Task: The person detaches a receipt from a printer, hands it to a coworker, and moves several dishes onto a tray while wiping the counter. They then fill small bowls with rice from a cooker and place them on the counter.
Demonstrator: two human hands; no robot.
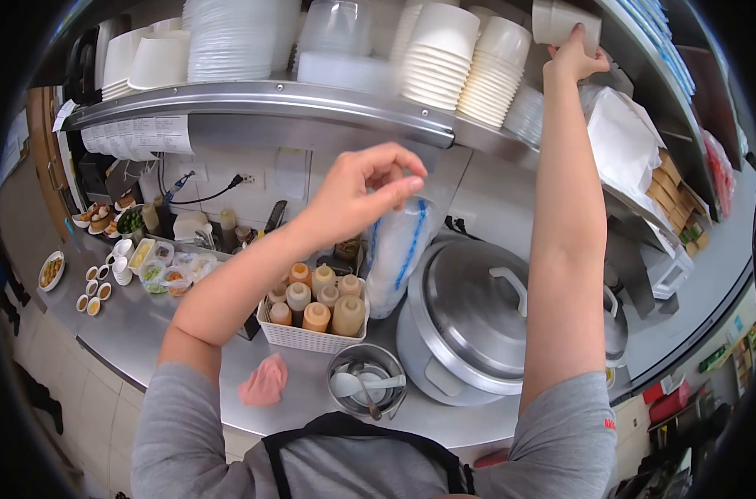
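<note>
1. Clock ref. = centre of view. R hand (576,55) betw. 1 & 2 o'clock, raised to shelf (336,98) level; fingers closed round pale container (566,23), tipped on side. Poss. more than one nested; can't tell. Inside not visible.
2. L hand (378,185) at 12, near centre, in mid-air. Empty, fingers loosely curled, thumb apart.
3. Shelf, 12–1: tall stacks of white bowls (439,58), nested, upright. At 11: stack of clear plastic ware (228,37). At 10: white tubs (158,60).
4. White basket (311,337), 7–8: packed w/ squeeze bottles (316,316), orange to pale-tan contents, upright.
5. Metal pot (365,366), 6: white ladle (357,383) + another utensil inside. Pink cloth (264,380) at 7, on counter (311,399).
6. Lg. cooker (444,366), 4: lid (469,287) on, contents hidden. R arm crosses its R side, blocks part of view.
7. Clear bag w/ blue stripes (399,262), just R of centre, betw. basket & cooker; top partly behind L hand.
8. Counter, 8–9: sm. cups (93,289) w/ brown/orange sauce; oval dish (52,271) of food; bagged food (166,274), some green, some orange.
</note>
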